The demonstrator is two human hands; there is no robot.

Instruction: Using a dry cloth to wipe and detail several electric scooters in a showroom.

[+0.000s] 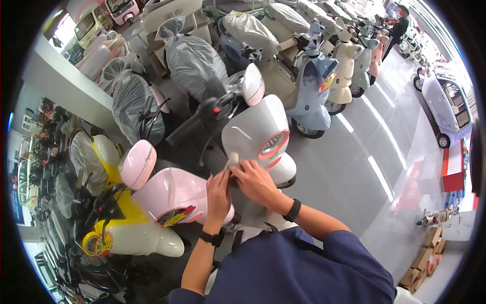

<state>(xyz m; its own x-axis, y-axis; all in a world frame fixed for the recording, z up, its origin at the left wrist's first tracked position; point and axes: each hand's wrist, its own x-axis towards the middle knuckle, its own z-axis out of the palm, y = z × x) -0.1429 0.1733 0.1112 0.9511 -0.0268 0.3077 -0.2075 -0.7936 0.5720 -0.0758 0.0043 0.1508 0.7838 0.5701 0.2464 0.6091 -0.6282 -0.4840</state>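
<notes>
My left hand (219, 193) and my right hand (255, 181) meet in front of my body, fingers together on a small beige piece of material (232, 159). It may be a cloth, but most of it is hidden by the fingers. Just ahead of my right hand stands a white scooter (250, 127) with a red-rimmed headlight (274, 144) and a mirror with a pink back (253, 84). Beside my left hand is the front of a pink scooter (176, 190), a yellow and red sticker (175, 217) on its headlight.
A yellow and cream scooter (140, 237) stands at left. Plastic wrap covers several seats, including a dark one (195, 64). A blue scooter (313, 91) heads a row along the grey floor (341, 171). A person (396, 30) stands far back. A lilac small car (442, 102) and cardboard boxes (422, 258) are at right.
</notes>
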